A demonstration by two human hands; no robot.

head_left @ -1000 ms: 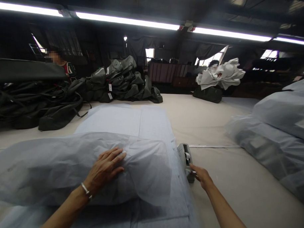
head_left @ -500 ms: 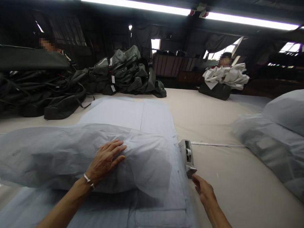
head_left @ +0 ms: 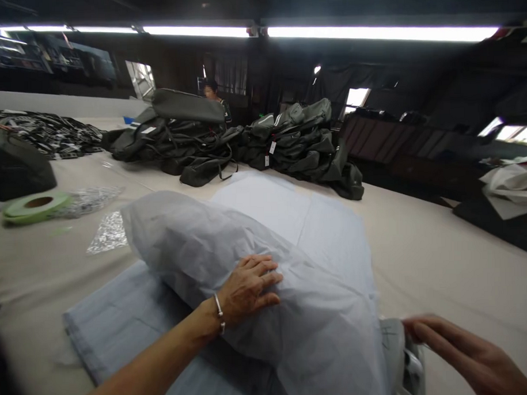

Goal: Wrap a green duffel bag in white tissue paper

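Note:
My left hand (head_left: 249, 287) lies flat, fingers spread, on a long bundle wrapped in pale tissue paper (head_left: 191, 246). The bundle rests on a stack of light blue-grey paper sheets (head_left: 290, 214) spread over the table. My right hand (head_left: 463, 352) is at the lower right, fingers stretched out towards the left, with its fingertips at the top of a grey tape dispenser (head_left: 403, 359) that sits beside the bundle's right end. Nothing shows between its fingers.
A pile of dark green bags (head_left: 261, 143) lies at the far side of the beige table (head_left: 438, 260). A green tape roll (head_left: 34, 206) and clear plastic wrap (head_left: 107, 232) sit at the left. White crumpled paper (head_left: 511, 180) is at the right. A person (head_left: 212, 95) stands behind the bags.
The view has swung left and come closer. My left hand stays pressed on the wrapped bundle. My right hand has risen and now reaches over the tape dispenser from the right.

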